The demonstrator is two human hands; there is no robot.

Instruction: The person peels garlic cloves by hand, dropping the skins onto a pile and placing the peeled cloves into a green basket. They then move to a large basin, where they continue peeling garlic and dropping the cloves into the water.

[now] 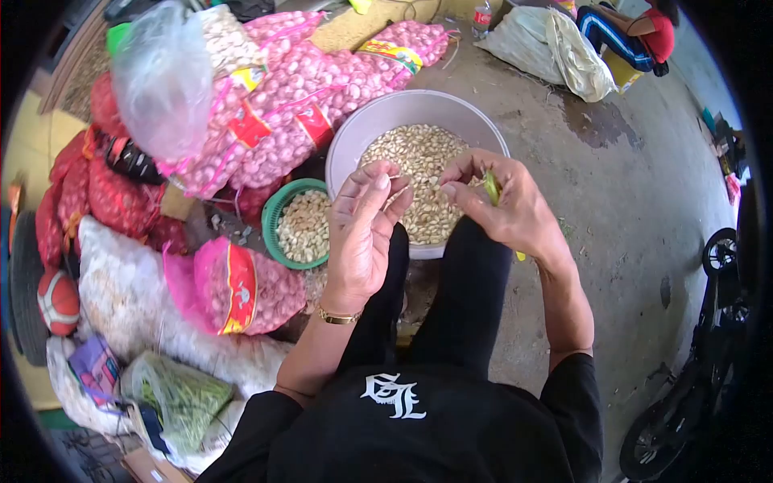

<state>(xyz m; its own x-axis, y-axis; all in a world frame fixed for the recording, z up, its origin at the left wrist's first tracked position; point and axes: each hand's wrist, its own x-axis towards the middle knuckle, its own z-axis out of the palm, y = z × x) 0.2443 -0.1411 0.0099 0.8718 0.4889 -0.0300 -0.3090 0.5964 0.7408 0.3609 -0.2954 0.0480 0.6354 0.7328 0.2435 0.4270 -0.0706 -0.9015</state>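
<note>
My left hand [364,229] is raised over my knees, its thumb and fingers pinching a small garlic clove [394,179] with papery skin. My right hand [503,203] is closed around a small yellow-green handled knife [492,188], its fingertips meeting the left hand's at the clove. Both hands hover over the near rim of a large grey basin [386,113] filled with peeled garlic cloves.
A green basket [274,213] of cloves sits left of the basin. Pink mesh sacks of garlic [306,80] and red sacks [113,193] pile up at the left. White bags [555,44] and a seated person [636,32] are at the far right; a motorbike [700,354] stands at the right.
</note>
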